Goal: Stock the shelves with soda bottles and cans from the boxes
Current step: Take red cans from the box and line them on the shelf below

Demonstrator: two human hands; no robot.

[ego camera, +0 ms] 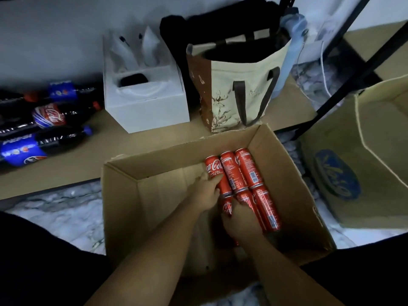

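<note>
Two bare forearms reach in from the bottom edge, over an open box (123,195) that sits on the marbled floor (55,206). We see six red cans (242,171) lying on their sides against the box's right wall, in two rows of three, touching.

The left grip (206,191) is curled round the far-left can (215,170), fingers across its label. The right grip (239,221) is curled over the near-left can (227,207), hiding most of it. We can't tell if either can is off the box bottom.

Beyond the box we see a low shelf (154,140). On its left end are cola bottles (48,115) on their sides, blue and red labels, packed together. Mid-shelf is a white box (150,109), open at the top. Just beside it, to the right, a tote (231,93) stands upright with dark stuff inside. A black frame (353,74) runs diagonally at upper right. Right of it is a second box (375,173) with a blue oval logo, tipped toward us, close to the first.
</note>
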